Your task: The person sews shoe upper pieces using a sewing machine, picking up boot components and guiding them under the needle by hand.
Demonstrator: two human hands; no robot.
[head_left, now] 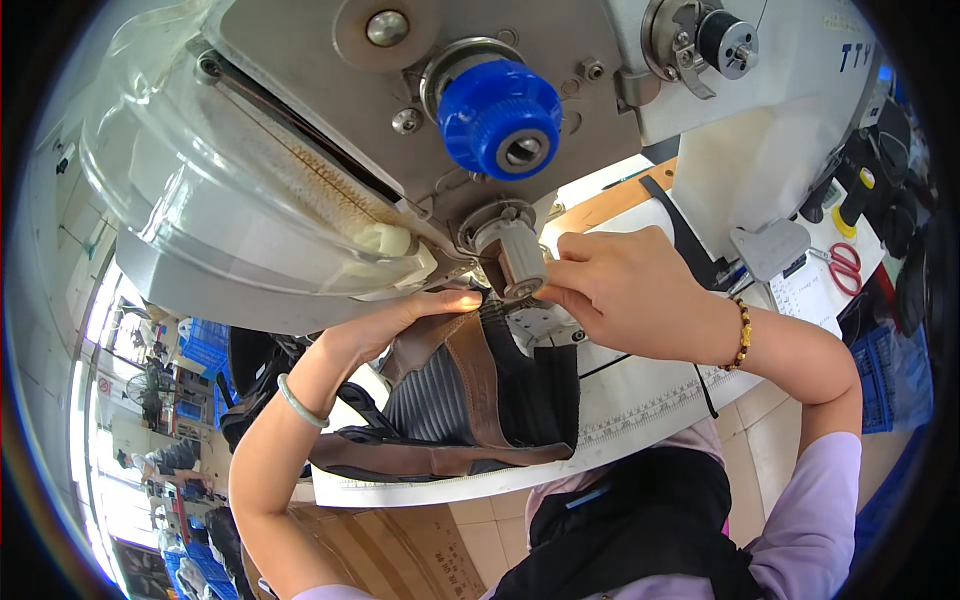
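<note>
A brown and black padded bag piece [480,385] with ribbed dark panels lies on the white machine bed, under the head of an industrial sewing machine [590,190]. My left hand [420,308] grips its upper edge, thumb on top, the other fingers mostly hidden. Close beside the grey metal cylinder [522,262] below the machine head, my right hand [640,290] is closed in a pinch. What sits between its fingertips, if anything, is hidden. The needle area is largely covered by the cylinder and my fingers.
A large blue tension knob [500,118] juts from the machine head, with a clear plastic cover [230,190] to its left. Red-handled scissors [845,268] lie at the right. A ruler strip [650,415] runs along the bed's near edge. A cardboard box [400,545] stands below.
</note>
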